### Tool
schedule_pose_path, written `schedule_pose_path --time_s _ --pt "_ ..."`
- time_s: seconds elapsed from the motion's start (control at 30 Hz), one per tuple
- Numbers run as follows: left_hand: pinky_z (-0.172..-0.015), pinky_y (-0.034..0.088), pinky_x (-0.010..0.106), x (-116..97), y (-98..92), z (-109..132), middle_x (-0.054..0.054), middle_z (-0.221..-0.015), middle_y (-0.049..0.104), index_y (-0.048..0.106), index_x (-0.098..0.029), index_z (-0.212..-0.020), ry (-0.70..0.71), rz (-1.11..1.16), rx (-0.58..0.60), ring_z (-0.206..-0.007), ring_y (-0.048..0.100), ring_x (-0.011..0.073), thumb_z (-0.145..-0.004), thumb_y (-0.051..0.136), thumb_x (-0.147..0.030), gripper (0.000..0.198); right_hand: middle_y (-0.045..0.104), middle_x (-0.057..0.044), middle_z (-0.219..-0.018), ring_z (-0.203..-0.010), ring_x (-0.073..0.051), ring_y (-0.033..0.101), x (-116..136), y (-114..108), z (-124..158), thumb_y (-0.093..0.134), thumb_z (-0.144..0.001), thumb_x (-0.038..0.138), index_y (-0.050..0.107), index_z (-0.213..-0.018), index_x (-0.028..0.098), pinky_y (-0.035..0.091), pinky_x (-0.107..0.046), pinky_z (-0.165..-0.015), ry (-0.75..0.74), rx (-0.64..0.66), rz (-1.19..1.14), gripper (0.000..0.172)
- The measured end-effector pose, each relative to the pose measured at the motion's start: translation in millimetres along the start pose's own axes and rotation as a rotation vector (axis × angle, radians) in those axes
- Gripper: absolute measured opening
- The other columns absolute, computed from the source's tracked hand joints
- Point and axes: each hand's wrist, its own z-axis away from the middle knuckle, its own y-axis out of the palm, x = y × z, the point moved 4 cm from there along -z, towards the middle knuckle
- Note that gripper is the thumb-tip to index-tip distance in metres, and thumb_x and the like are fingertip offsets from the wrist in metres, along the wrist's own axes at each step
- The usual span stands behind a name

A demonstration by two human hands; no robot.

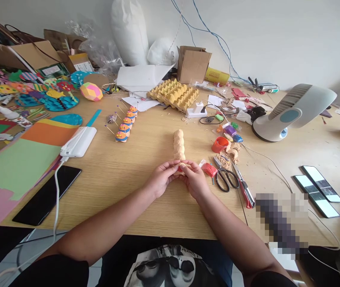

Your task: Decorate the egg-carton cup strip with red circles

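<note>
A peach-coloured egg-carton strip (179,143) with a row of rounded bumps lies lengthwise on the table in front of me. My left hand (164,177) and my right hand (196,180) meet at its near end, thumbs and fingertips pinched together there. A bit of red shows between the thumbs; its kind is mostly hidden by my fingers. Just right of my right hand lie a packet of red clay (209,169), black-handled scissors (226,174) and a red utility knife (244,187).
To the left stands a finished-looking caterpillar (126,125) with pins. Further back are a yellow egg tray (174,95) and a power strip (196,111). A red cup (220,144), a white fan (292,111), a black phone (48,195) and a white power bank (78,142) surround the work.
</note>
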Motion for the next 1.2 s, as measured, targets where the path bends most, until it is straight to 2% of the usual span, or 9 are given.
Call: schedule_pose_path --time_s 0.17,0.33,0.53,0.63,0.73,1.0,1.2 --pt "-0.088 0.058 0.037 2 1.4 0 0.01 -0.109 0.08 0.08 -0.015 -0.101 0.018 -0.003 0.027 -0.098 0.073 0.0216 -0.076 0.089 -0.028 0.029 0.072 0.004 -0.072 -0.064 -0.01 0.065 -2 -2 -1 0.097 -0.061 0.041 0.071 -0.088 0.021 0.054 -0.023 -0.059 -0.013 -0.044 0.007 0.042" --pt "-0.087 0.059 0.036 2 2.8 1 0.01 -0.11 0.08 0.08 -0.015 -0.101 0.018 -0.005 0.024 -0.099 0.073 0.0216 -0.073 0.091 -0.028 0.033 0.071 0.003 -0.072 -0.065 -0.012 0.065 -4 -4 -2 0.096 -0.061 0.042 0.07 -0.086 0.022 0.054 -0.024 -0.06 -0.002 -0.062 0.005 0.042" --pt "-0.082 0.058 0.028 -2 -1.0 1 0.008 -0.1 0.081 0.078 -0.015 -0.101 -0.026 0.038 -0.03 -0.089 0.075 0.0163 -0.072 0.092 -0.024 0.034 0.073 0.002 -0.085 -0.073 -0.012 0.065 0 -4 -1 0.092 -0.069 0.048 0.074 -0.094 0.023 0.053 -0.023 -0.066 0.1 0.038 -0.039 0.04" --pt "-0.079 0.058 0.025 -4 -0.9 1 0.008 -0.101 0.081 0.077 -0.014 -0.104 -0.034 0.061 -0.022 -0.088 0.075 0.0145 -0.073 0.091 -0.025 0.036 0.074 0.002 -0.088 -0.075 -0.011 0.064 1 -5 -1 0.091 -0.071 0.044 0.076 -0.097 0.024 0.053 -0.023 -0.067 0.134 0.057 -0.067 0.036" --pt "-0.079 0.057 0.024 -5 0.7 1 0.008 -0.099 0.081 0.076 -0.014 -0.103 -0.024 0.053 -0.013 -0.088 0.075 0.014 -0.072 0.092 -0.025 0.037 0.074 0.002 -0.087 -0.075 -0.011 0.064 0 -6 -2 0.091 -0.071 0.039 0.076 -0.098 0.023 0.052 -0.022 -0.067 0.14 0.059 -0.081 0.035" --pt "-0.073 0.056 0.025 -7 -0.1 3 0.005 -0.09 0.081 0.078 -0.015 -0.091 -0.013 0.053 -0.078 -0.078 0.074 0.0141 -0.065 0.094 -0.021 0.031 0.075 0.001 -0.088 -0.076 -0.012 0.064 2 -1 2 0.093 -0.068 0.038 0.077 -0.097 0.023 0.052 -0.024 -0.07 0.117 0.084 -0.058 0.037" --pt "-0.076 0.056 0.027 -6 -1.5 2 0.005 -0.089 0.081 0.078 -0.016 -0.092 -0.015 0.065 -0.083 -0.078 0.073 0.0142 -0.068 0.093 -0.02 0.028 0.076 0.001 -0.089 -0.079 -0.013 0.066 5 5 6 0.094 -0.069 0.036 0.074 -0.098 0.023 0.051 -0.026 -0.073 0.079 0.105 -0.017 0.038"
